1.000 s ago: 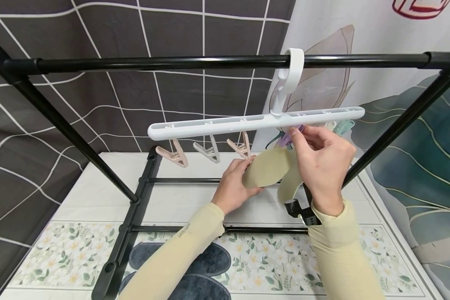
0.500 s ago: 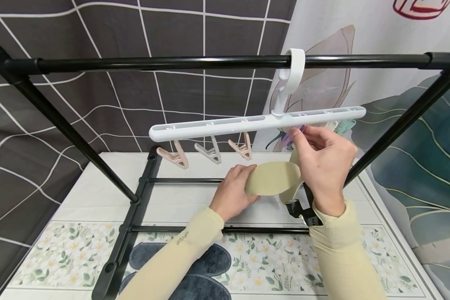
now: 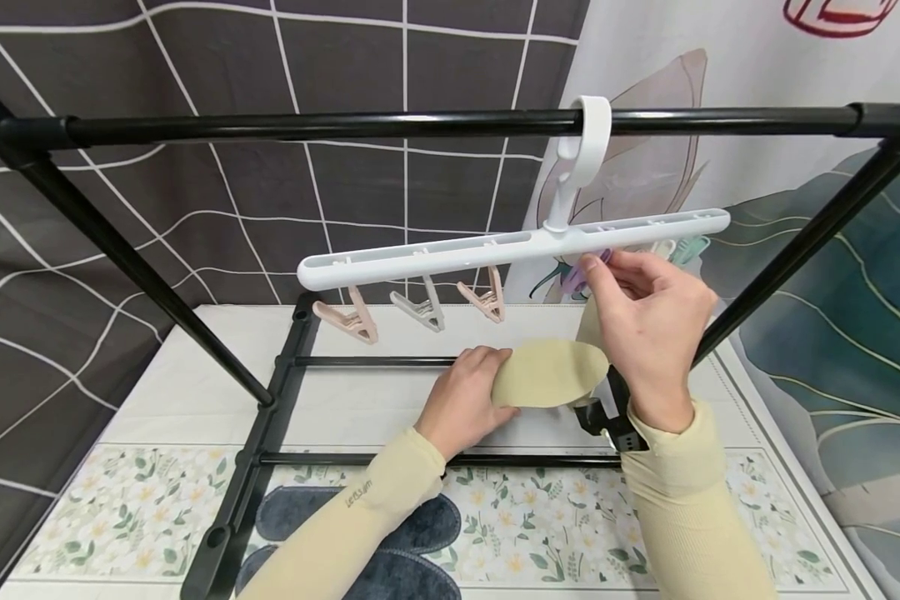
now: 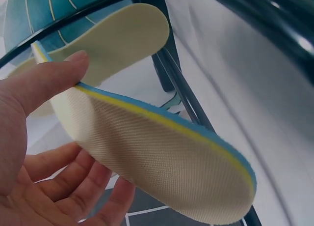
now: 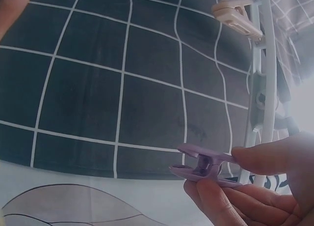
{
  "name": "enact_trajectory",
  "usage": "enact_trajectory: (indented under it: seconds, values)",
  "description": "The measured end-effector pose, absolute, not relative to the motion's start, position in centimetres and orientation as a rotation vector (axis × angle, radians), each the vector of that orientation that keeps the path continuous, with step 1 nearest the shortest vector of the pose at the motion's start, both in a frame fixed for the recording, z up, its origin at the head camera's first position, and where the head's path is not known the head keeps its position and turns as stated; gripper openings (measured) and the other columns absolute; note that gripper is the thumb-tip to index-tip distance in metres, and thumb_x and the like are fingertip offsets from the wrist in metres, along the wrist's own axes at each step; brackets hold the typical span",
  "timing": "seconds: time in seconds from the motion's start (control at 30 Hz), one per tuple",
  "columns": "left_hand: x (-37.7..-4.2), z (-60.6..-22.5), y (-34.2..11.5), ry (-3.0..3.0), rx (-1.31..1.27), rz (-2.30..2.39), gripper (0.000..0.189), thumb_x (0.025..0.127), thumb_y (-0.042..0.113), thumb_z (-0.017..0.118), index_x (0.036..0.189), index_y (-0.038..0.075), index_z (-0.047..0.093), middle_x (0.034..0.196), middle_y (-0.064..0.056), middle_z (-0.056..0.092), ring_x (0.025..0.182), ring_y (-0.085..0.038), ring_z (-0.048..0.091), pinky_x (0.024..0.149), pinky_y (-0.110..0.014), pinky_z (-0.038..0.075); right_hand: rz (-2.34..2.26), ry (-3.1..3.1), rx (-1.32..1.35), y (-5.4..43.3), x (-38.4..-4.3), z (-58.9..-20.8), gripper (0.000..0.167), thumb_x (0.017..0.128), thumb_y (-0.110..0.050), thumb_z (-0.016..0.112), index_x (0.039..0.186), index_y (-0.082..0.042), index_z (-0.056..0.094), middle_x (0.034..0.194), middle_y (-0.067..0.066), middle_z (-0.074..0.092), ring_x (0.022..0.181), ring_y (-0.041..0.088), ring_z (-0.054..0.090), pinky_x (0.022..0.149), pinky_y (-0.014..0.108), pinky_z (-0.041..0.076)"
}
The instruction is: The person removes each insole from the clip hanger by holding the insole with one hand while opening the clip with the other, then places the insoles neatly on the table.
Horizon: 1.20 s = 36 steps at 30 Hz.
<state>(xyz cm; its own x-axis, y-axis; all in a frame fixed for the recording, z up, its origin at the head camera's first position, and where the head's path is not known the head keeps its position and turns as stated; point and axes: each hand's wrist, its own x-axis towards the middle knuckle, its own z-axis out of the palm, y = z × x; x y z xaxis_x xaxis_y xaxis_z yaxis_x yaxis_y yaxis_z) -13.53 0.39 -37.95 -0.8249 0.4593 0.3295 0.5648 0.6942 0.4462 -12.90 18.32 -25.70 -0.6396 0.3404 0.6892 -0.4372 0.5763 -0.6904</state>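
Note:
In the head view, my left hand [image 3: 465,400] holds a pale yellow-green shoe insole [image 3: 547,372] below the white hanger [image 3: 510,246]. The left wrist view shows my thumb on top and fingers beneath this insole [image 4: 157,147], with its blue and yellow layered edge. A second insole [image 4: 122,37] is behind it; what supports it is hidden. My right hand [image 3: 648,325] pinches a purple clip [image 3: 576,275] under the hanger bar. In the right wrist view, the purple clip [image 5: 203,162] has its jaws spread apart with nothing between them.
The hanger hooks over a black rack rail [image 3: 330,128]. Pink [image 3: 348,317] and grey clips [image 3: 422,308] dangle at left, a teal clip [image 3: 688,250] at right. Lower rack bars [image 3: 375,362] cross beneath. Dark slippers [image 3: 412,525] lie below, and a grid-patterned curtain [image 3: 345,75] hangs behind.
My left hand has lowered the insole, moving it down from the purple clip and turning it flatter. The right hand stays at the clip, nearly still.

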Motion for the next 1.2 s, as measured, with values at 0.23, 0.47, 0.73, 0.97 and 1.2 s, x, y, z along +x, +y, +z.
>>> enact_trajectory:
  seconds: [0.23,0.47,0.73,0.97,1.2]
  values:
    - [-12.7,-38.1,0.6,-2.724,-0.873,-0.775,0.072,0.074,0.030,0.090,0.134,0.003,0.062,0.123,-0.008,0.067,0.110,-0.024,0.062,0.092,-0.035,0.054,1.144,-1.959,0.064,18.4,-12.8,-25.7,0.022,0.089,-0.016,0.075,0.096,0.005,0.078,0.087,0.014,0.076,0.075,-0.010,0.067,0.072,0.011,0.054]
    - [-11.8,-38.2,1.0,-2.761,-0.906,-0.748,0.069,0.074,0.035,0.090,0.131,0.007,0.065,0.123,-0.007,0.067,0.112,-0.021,0.061,0.093,-0.032,0.053,1.158,-1.952,0.059,18.5,-12.8,-25.6,0.022,0.088,-0.015,0.076,0.095,0.006,0.078,0.087,0.015,0.076,0.074,-0.009,0.068,0.071,0.011,0.054]
    - [-10.5,-38.1,1.5,-2.787,-0.995,-0.674,0.071,0.071,0.037,0.091,0.129,0.004,0.065,0.120,-0.007,0.068,0.109,-0.020,0.063,0.090,-0.030,0.055,1.171,-1.960,0.046,18.6,-12.7,-25.5,0.022,0.088,-0.016,0.077,0.096,0.004,0.078,0.088,0.014,0.076,0.075,-0.007,0.069,0.072,0.012,0.054]
    - [-9.8,-38.4,1.8,-2.783,-1.071,-0.623,0.066,0.070,0.033,0.092,0.124,0.004,0.067,0.115,-0.005,0.069,0.101,-0.017,0.064,0.085,-0.025,0.054,1.160,-1.978,0.044,18.6,-12.7,-25.6,0.024,0.088,-0.017,0.076,0.097,0.005,0.078,0.088,0.014,0.076,0.075,-0.010,0.068,0.071,0.011,0.054]
    - [-9.2,-39.0,2.3,-2.755,-1.130,-0.608,0.062,0.067,0.033,0.093,0.117,0.006,0.069,0.107,-0.002,0.069,0.092,-0.014,0.063,0.078,-0.022,0.054,1.159,-1.971,0.045,18.6,-12.6,-25.5,0.023,0.088,-0.017,0.077,0.097,0.004,0.078,0.088,0.014,0.076,0.074,-0.009,0.068,0.071,0.011,0.053]
